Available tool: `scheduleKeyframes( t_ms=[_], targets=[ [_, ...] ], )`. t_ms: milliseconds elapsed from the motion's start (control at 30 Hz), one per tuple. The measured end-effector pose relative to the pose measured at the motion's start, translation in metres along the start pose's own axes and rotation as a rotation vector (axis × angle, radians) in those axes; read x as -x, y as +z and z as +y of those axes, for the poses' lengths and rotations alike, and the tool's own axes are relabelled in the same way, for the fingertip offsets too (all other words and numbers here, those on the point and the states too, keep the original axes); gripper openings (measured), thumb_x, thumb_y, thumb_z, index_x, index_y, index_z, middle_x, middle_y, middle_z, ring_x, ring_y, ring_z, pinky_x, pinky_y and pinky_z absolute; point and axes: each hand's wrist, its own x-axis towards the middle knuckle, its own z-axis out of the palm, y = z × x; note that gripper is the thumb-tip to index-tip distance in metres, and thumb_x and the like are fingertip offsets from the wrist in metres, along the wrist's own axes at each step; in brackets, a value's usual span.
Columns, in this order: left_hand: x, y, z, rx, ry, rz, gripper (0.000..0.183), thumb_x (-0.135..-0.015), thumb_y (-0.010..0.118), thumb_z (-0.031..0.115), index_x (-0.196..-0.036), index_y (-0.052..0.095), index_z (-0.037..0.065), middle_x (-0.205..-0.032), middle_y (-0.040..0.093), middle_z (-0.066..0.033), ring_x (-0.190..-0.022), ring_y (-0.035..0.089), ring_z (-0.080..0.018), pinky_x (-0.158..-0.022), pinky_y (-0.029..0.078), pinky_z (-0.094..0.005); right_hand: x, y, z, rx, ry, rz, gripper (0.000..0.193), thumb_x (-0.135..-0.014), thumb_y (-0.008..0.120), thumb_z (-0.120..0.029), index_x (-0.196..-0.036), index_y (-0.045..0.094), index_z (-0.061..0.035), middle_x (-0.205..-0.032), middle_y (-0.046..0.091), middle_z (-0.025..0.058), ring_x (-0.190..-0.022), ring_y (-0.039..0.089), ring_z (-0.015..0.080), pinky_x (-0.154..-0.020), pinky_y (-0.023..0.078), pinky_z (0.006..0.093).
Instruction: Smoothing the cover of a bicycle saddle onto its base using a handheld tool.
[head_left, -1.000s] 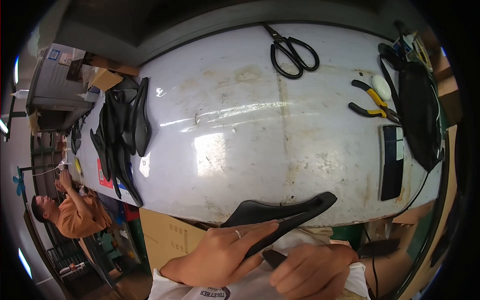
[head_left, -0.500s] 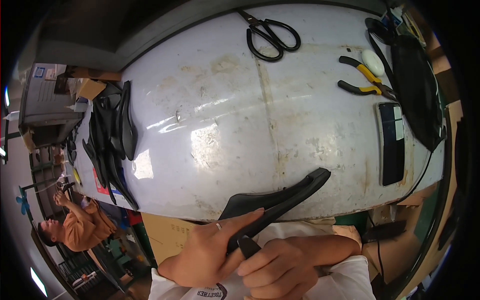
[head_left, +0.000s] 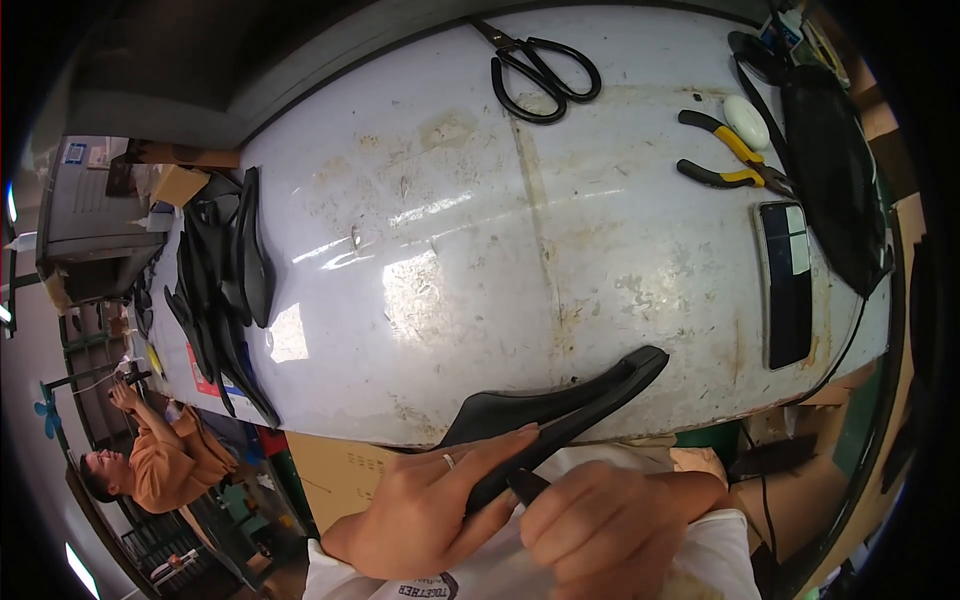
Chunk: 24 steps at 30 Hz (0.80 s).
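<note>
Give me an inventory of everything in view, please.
Table: 1, whitish, centre
Held piece: 1, black, at near edge
Gripped item: 1, dark, bottom centre, mostly hidden
Pile: several pieces, black, table's left
Scissors: 1, black-handled, table's far edge
Pliers: 1, yellow and black, right
Oval thing: 1, white, beside pliers
Phone: 1, dark, right
Bag-like thing: 1, black, far right
Case: 1, grey, far left
Cardboard: several pieces, brown, both sides
Fan: 1, blue, far left
Co-worker: 1, orange top, lower left
Shirt: 1, white, bottom
Left hand: 1, bare, on held piece
Right hand: 1, bare, around gripped item
</note>
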Motion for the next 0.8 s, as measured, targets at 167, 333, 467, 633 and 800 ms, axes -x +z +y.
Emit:
scheduleKeyframes(
  t_ms=[167, 333, 467, 633, 800],
  targets=[
    [0.001, 0.000, -0.008, -0.025, 0.003, 0.052, 0.054, -0.085, 0.067, 0.005, -0.139, 0.068, 0.002, -0.076, 0.072, -0.0119, -0.057, 0.067, -0.0285, -0.058, 0.052, -0.0333, -0.010, -0.009, 0.006, 0.156, -0.030, -0.337, 0.022, -0.098, 0.074, -0.012, -0.084, 0.068, 0.0033, -0.077, 0.065, 0.0118, -0.068, 0.065, 0.0283, -0.068, 0.059, 0.0440],
    [-0.008, -0.024, -0.013, -0.037, 0.028, -0.145, 0.048, -0.088, 0.077, 0.013, -0.136, 0.072, 0.004, -0.072, 0.071, -0.0102, -0.055, 0.068, -0.0252, -0.053, 0.051, -0.0324, -0.006, -0.028, -0.001, 0.157, -0.027, -0.471, 0.023, -0.098, 0.076, -0.015, -0.086, 0.068, 0.0040, -0.082, 0.067, 0.0128, -0.072, 0.067, 0.0288, -0.070, 0.060, 0.0455],
    [-0.016, -0.035, -0.011, -0.104, -0.023, -0.166, 0.043, -0.092, 0.078, 0.014, -0.133, 0.073, 0.003, -0.070, 0.071, -0.0099, -0.052, 0.067, -0.0236, -0.051, 0.051, -0.0315, 0.027, -0.071, -0.034, 0.483, 0.110, -0.339, 0.017, -0.092, 0.077, -0.012, -0.081, 0.072, -0.0013, -0.077, 0.070, 0.0111, -0.069, 0.069, 0.0279, -0.066, 0.063, 0.0431],
    [-0.006, -0.021, -0.007, -0.037, -0.021, -0.022, 0.035, -0.095, 0.077, 0.014, -0.128, 0.075, 0.002, -0.067, 0.070, -0.0100, -0.050, 0.065, -0.0180, -0.050, 0.048, -0.0284, 0.010, -0.070, -0.048, 0.241, 0.134, -0.511, 0.012, -0.090, 0.076, -0.003, -0.081, 0.071, 0.0020, -0.084, 0.070, 0.0115, -0.073, 0.069, 0.0284, -0.070, 0.063, 0.0437],
    [-0.011, -0.021, -0.003, -0.063, -0.062, -0.132, 0.047, -0.091, 0.078, 0.011, -0.136, 0.068, 0.002, -0.065, 0.065, -0.0097, -0.053, 0.065, -0.0265, -0.052, 0.050, -0.0350, -0.006, -0.027, -0.009, 0.154, -0.049, -0.294, 0.026, -0.099, 0.076, -0.016, -0.088, 0.068, 0.0050, -0.084, 0.066, 0.0139, -0.073, 0.066, 0.0290, -0.068, 0.060, 0.0444]
  ],
)
